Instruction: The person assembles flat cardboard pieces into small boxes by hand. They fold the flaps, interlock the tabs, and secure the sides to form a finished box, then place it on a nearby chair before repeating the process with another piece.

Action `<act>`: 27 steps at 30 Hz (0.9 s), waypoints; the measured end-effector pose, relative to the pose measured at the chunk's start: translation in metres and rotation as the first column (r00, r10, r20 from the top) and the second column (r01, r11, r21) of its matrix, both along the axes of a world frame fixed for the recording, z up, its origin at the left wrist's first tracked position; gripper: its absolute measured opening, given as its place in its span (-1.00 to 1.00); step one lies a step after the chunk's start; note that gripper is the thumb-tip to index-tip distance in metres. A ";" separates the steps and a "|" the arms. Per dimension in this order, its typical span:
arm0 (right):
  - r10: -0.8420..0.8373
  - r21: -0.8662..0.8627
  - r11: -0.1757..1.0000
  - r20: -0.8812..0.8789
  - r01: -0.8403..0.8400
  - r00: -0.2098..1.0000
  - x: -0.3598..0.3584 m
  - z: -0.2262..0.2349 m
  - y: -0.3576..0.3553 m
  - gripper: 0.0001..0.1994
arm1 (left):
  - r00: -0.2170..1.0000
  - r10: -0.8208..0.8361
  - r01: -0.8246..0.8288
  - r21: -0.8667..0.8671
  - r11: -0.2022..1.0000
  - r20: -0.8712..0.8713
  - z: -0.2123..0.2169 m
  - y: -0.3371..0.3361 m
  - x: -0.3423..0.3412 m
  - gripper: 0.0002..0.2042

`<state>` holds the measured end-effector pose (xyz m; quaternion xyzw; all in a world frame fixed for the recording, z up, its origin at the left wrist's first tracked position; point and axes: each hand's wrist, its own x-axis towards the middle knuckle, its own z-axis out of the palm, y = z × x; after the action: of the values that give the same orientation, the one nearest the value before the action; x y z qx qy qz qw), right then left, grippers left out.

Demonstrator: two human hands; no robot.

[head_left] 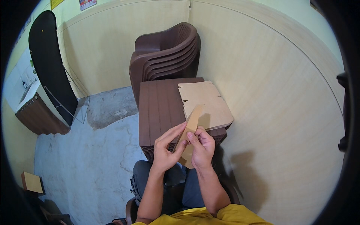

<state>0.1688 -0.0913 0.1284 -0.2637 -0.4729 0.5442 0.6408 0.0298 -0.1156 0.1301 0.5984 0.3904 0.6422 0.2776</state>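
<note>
Above my lap I hold a folded piece of brown cardboard [193, 120] between both hands, tilted with its narrow end pointing away from me. My left hand [165, 150] lies along its left side, fingers long against it and thumb on the near part. On the right side, my right hand [203, 149] pinches it between thumb and bent fingers. Part of the cardboard is hidden behind the hands. Just beyond, flat cardboard sheets [210, 100] with notched left edges lie stacked on the brown slatted table [159, 107].
Behind the table stands a stack of brown plastic chairs [165, 56]. A beige wall [270, 93] runs close along the right. To the far left, a tall black board [47, 63] leans beside a sink cabinet [44, 115]. A small box [33, 182] is at lower left.
</note>
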 end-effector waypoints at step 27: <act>-0.048 -0.170 0.975 0.455 0.140 0.889 0.073 -0.008 0.058 -0.64 | 0.844 0.118 0.047 -0.292 0.955 0.523 -0.077 -0.011 -0.057 -0.32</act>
<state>0.2418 -0.0336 0.1206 -0.4672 -0.5375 0.4814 0.5109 -0.0269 -0.1261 0.0534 0.3407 0.3995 0.7231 0.4489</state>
